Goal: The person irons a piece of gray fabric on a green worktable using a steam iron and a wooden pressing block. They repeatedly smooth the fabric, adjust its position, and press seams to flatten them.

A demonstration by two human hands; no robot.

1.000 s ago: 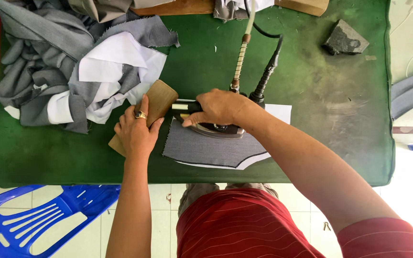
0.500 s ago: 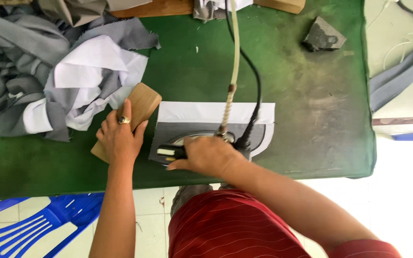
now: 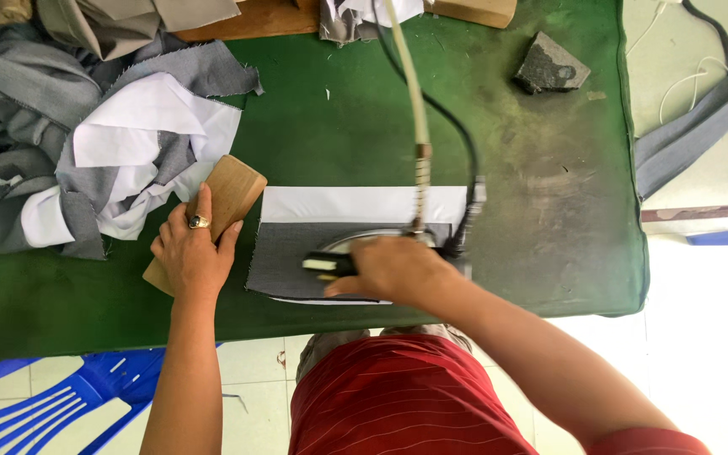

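Note:
My right hand [image 3: 393,270] grips the black handle of a clothes iron [image 3: 372,243] that rests on a dark grey fabric piece [image 3: 284,261] with a white fabric strip [image 3: 355,205] along its far edge. A beige hose [image 3: 410,84] and a black cable [image 3: 457,139] run from the iron toward the far side. My left hand [image 3: 189,250], wearing a ring, lies flat on a wooden block [image 3: 227,192] just left of the grey piece.
A heap of grey and white cloth [image 3: 86,143] covers the green table [image 3: 339,126] at far left. A dark stone-like block [image 3: 551,66] sits far right. Wooden blocks line the far edge. A blue plastic chair [image 3: 35,404] stands below left.
The iron and my right hand have slid across the grey piece, staying on it. My left hand stays on the wooden block. The view has shifted slightly.

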